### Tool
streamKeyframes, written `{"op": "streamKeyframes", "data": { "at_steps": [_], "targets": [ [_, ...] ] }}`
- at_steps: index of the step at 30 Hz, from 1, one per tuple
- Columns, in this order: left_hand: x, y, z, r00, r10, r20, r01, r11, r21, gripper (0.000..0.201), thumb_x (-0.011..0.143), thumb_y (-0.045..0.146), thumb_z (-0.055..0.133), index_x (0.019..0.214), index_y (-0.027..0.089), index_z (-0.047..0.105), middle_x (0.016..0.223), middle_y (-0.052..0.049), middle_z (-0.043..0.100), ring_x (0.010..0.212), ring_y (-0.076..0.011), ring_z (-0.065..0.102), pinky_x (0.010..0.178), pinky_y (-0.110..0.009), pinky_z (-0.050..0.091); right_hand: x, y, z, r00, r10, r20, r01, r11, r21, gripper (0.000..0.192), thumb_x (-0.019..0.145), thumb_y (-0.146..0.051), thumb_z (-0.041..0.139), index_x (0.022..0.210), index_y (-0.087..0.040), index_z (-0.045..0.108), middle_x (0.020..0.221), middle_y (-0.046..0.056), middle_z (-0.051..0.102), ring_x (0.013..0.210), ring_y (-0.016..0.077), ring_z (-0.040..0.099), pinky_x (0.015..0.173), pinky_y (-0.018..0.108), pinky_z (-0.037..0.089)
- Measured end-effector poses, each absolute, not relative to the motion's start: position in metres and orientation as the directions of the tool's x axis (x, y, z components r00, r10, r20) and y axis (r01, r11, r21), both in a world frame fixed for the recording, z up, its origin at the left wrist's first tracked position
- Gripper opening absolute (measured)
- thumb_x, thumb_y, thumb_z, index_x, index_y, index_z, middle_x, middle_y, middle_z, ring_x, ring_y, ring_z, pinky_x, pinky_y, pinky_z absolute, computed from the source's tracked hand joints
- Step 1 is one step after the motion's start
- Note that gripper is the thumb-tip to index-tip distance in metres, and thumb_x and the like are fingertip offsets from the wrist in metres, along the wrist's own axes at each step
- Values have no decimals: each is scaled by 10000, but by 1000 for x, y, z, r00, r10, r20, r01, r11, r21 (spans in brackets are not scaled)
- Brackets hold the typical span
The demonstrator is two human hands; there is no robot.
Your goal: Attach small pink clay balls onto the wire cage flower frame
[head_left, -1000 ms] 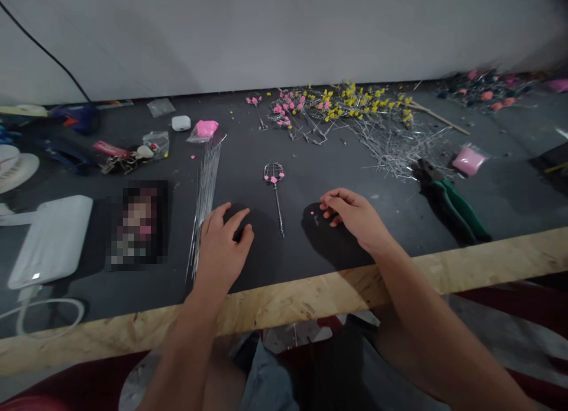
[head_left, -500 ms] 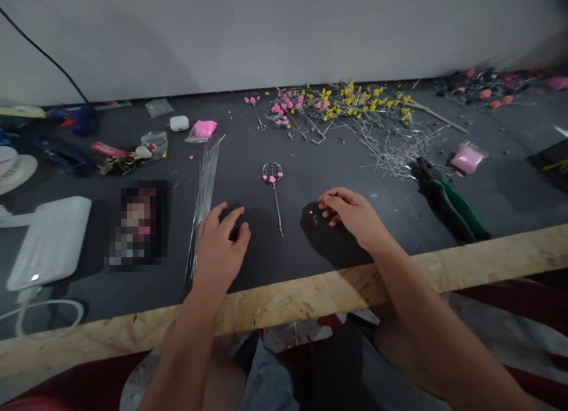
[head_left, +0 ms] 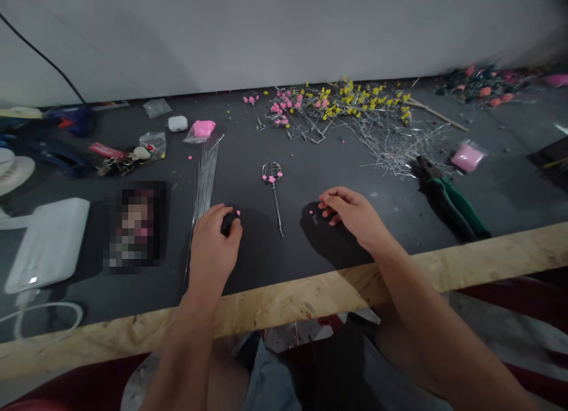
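Left grip (head_left: 215, 240), 8 o'clock, open beside pink bit (head_left: 238, 213); right grip (head_left: 354, 217), 3 o'clock, curled, contents unclear. Seemingly between pinches; bit needs light touch.

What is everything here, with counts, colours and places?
Wire piece: one, silver and pink, centre
Little bits: several, pink, middle
Wire bundle: one, silver, middle left
Pliers: one, green and black, right
Packets: several, pink, left and right
Wire flowers: many, pink or yellow, back
Loose wires: many, silver, back right
Stick: one, tan, back right
Tangle: one, mixed colours, far right
Case: one, white, back left
Bags: two, clear, back left
Keys: one bunch, silver, left
Box: one, white, front left
Blurred item: one, unclear, left
Clutter: several, blue, white, far left
Cord: one, black, upper left
Wall: one, grey, behind
Table: one, dark grey, beneath
Left hand: one, bare, by wire bundle
Right hand: one, bare, right of centre
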State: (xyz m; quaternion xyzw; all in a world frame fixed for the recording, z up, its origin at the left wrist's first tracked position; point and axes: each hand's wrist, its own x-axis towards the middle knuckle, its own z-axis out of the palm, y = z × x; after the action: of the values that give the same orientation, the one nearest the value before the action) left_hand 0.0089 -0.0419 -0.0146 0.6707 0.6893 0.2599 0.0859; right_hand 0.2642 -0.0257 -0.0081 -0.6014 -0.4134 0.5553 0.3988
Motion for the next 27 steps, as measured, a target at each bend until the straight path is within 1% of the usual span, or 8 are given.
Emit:
{"op": "streamKeyframes", "data": {
  "at_steps": [6,12,15,17,20,23,25,27],
  "targets": [
    [12,-28,-11,-104,973,208,907,7,421,165,758,307,595,808,154,628,1084,-142,635,1093,-261,551,986,-418,371,264,-27,-9,43,942,-332,57,-334,-941,144,758,-318,563,805,-191,611,787,12,616,637,91,536,490,192,401],
    [13,-26,-12,-106,972,211,918,14,396,148,779,266,544,762,167,653,1072,-117,651,1090,-256,557,981,-421,375,265,-27,-10,49,941,-334,55,-336,-940,152,753,-331,566,792,-189,605,775,13,613,630,95,533,496,201,400],
    [10,-27,-12,-108,962,251,907,-8,421,143,779,275,549,754,188,659,1074,-94,658,1073,-260,567,972,-438,389,265,-26,-8,40,940,-340,47,-341,-939,158,753,-335,568,796,-187,602,782,19,614,635,100,534,506,209,400],
    [10,-30,-8,-122,960,252,871,-19,492,135,772,300,573,759,200,663,1093,-81,655,1061,-264,573,957,-454,405,264,-29,-5,40,944,-326,37,-328,-944,157,760,-333,567,800,-186,605,778,20,613,642,103,539,506,210,389],
    [19,-39,2,-144,976,166,703,-18,711,163,761,354,608,810,212,671,1150,-70,635,1005,-243,599,880,-429,471,258,-38,5,-7,958,-287,-18,-287,-958,150,778,-322,564,811,-187,619,783,21,619,659,106,546,506,211,369],
    [37,-55,13,-103,992,69,352,-28,936,170,772,342,619,864,206,663,1164,-75,629,1029,-215,600,859,-378,499,247,-53,16,-163,935,-315,-136,-338,-931,145,788,-315,577,839,-194,638,771,13,622,671,107,557,522,215,369],
    [49,-65,18,-59,998,38,150,-28,988,123,780,294,623,860,207,660,1163,-69,629,1083,-207,578,893,-368,490,239,-63,21,-297,894,-336,-193,-401,-895,150,793,-316,591,864,-199,653,765,8,622,671,104,565,530,214,371],
    [59,-73,21,6,1000,24,24,-24,999,82,768,262,645,832,217,669,1138,-59,639,1104,-201,566,914,-360,487,233,-71,23,-401,855,-328,-252,-448,-858,159,806,-317,594,901,-209,660,779,6,628,675,98,572,541,213,371]
  ]
}}
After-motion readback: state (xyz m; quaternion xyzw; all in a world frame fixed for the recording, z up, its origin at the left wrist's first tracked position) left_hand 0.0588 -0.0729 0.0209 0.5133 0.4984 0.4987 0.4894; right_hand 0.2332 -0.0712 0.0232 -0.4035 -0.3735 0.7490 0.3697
